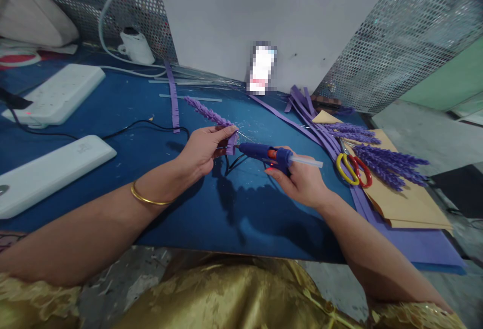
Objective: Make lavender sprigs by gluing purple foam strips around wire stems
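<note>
Between the thumb and fingers of my left hand is a purple paper lavender stem, its fringed tip pointing up and left. The loose end of its paper strip hangs below my fingertips, and a thin wire sticks out to the right. My right hand is wrapped round a blue glue gun with a clear glue stick jutting from its back. The gun's nozzle is at the hanging strip; whether it touches cannot be made out.
Finished lavender stems, yellow-and-red scissors and brown paper lie at the right, near purple strips. A fringed strip and wires lie behind. White power strip, white device and a lit phone stand around.
</note>
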### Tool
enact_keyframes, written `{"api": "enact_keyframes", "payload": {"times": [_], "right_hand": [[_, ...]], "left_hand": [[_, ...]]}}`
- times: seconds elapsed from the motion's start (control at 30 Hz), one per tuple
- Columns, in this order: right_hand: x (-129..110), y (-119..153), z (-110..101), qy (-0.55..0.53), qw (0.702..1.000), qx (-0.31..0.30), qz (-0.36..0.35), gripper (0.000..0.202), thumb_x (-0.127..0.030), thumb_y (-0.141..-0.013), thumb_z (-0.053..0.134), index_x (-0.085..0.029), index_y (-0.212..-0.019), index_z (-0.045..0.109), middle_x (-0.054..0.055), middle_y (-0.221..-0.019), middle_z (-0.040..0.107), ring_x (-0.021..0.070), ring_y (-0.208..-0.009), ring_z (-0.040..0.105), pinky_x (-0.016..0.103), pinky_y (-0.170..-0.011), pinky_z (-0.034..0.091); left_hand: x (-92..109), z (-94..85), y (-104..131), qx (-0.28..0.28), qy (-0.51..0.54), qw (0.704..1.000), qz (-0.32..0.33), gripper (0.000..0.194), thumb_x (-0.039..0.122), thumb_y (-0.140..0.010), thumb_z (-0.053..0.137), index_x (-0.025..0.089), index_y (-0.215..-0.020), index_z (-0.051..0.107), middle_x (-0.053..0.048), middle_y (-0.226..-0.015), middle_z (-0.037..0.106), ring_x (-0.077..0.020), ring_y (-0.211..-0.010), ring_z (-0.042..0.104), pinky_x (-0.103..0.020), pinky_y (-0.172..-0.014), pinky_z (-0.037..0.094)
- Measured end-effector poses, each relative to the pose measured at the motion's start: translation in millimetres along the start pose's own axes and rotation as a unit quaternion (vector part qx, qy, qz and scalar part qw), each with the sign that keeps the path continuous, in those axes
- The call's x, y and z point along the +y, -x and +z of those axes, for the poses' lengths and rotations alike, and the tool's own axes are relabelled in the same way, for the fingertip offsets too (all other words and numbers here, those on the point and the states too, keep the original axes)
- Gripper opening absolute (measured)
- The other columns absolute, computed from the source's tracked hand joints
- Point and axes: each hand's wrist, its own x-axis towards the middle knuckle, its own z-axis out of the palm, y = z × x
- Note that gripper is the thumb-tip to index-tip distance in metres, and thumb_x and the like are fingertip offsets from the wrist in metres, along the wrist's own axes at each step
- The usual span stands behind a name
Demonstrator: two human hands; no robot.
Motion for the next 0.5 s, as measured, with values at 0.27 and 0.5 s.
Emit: {"api": "enact_keyframes", "payload": {"times": [0.27,0.5], "right_hand": [[0.3,-2.0,-2.8,-0.009,1.000,0.009,-0.007,0.045,-0.052,-0.101,0.040,-0.014,-0.108,0.063,0.007,-0.074,0.067,0.0170,-0.054,0.057,0.028,-0.051,0.033],[2.1,-4.8,-12.4,-0.270,0.953,0.041,0.129,0.037,-0.053,-0.095,0.052,-0.019,-0.092,0.067,0.004,-0.075,0.071,0.0133,-0.048,0.056,0.028,-0.051,0.042]], "left_hand": [[1.2,0.5,1.6,0.014,0.006,1.000,0.005,0.021,0.019,-0.063,0.087,0.012,-0.076,0.073,0.000,-0.069,0.068,-0.0104,-0.060,0.059,-0.023,-0.053,0.047],[0.4,0.1,0.6,0.022,0.005,1.000,0.005,0.021,0.021,-0.063,0.088,0.012,-0.075,0.073,0.000,-0.068,0.067,-0.0089,-0.059,0.057,-0.021,-0.052,0.044]]}}
